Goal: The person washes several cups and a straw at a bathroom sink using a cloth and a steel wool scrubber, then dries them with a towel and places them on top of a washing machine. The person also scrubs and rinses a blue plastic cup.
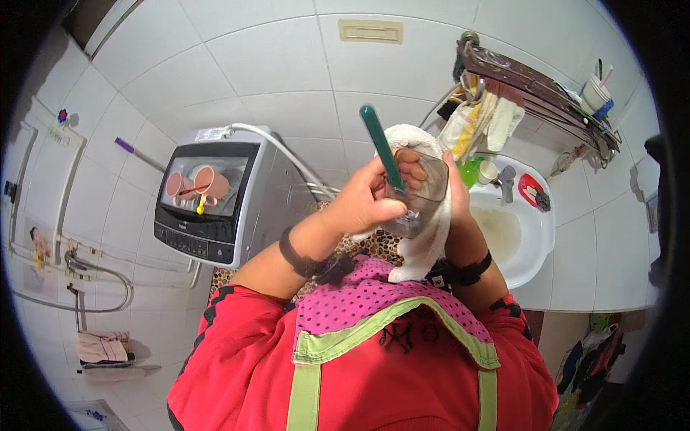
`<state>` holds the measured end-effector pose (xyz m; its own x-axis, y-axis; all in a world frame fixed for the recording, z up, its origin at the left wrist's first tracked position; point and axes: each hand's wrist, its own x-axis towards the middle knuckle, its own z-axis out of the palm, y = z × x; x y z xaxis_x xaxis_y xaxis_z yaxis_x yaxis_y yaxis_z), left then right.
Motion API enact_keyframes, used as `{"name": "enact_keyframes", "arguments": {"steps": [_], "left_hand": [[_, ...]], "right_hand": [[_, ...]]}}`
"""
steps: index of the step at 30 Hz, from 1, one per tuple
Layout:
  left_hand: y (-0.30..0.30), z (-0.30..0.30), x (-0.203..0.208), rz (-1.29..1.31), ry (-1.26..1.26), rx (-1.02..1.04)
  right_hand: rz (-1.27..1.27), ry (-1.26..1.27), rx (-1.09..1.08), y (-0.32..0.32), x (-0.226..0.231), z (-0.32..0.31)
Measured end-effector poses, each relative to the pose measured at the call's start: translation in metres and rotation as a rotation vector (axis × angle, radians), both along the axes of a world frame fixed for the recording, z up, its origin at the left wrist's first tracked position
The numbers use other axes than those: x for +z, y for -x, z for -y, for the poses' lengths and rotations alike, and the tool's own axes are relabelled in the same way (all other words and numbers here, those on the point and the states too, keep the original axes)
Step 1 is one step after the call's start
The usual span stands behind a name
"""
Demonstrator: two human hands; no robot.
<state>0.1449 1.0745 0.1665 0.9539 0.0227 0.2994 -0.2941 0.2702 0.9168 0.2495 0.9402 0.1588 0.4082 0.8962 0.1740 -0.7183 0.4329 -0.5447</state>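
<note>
Your left hand [370, 202] is curled at the 9 o'clock side of a clear container [433, 188], thumb pressed near its wall. Your right hand [460, 197] is closed around a white towel [422, 260] at the container's 3 o'clock side. The container sits between your palms, just above your apron, tilted so that it faces you. It looks smoky grey and glossy, see-through enough that fingertips show through it, with straight, thin walls. A dark green handle [379, 140], smooth, long and round-ended, slants from it toward 11 o'clock; whether the two are joined, you cannot tell from here. The towel is thick and fluffy, bunched behind the container and hanging in soft folds toward 6 o'clock.

Below it lies your apron [388, 305], magenta cloth with dark dots and lime edging. At 9 o'clock stands a boxy washing machine [215, 215], with two pink mugs [210, 184] on its dark lid. At about 4 o'clock is a glossy white, rounded basin [535, 248]; at 2 o'clock, a brown shelf [528, 75] has limp cloths [505, 123] hanging beneath.
</note>
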Motion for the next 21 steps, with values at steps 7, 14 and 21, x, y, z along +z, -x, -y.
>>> {"name": "enact_keyframes", "arguments": {"steps": [7, 14, 21], "left_hand": [[0.013, -0.029, -0.017, 0.215, -0.364, 0.566], [0.026, 0.002, -0.026, 0.333, -0.35, 0.519], [0.024, 0.007, -0.033, 0.159, -0.096, 0.22]], "right_hand": [[0.498, 0.109, -0.558, 0.029, -0.023, -0.028], [0.815, 0.138, -0.796, 0.055, -0.01, -0.024], [0.653, 0.301, -0.716, 0.027, 0.0, -0.017]]}}
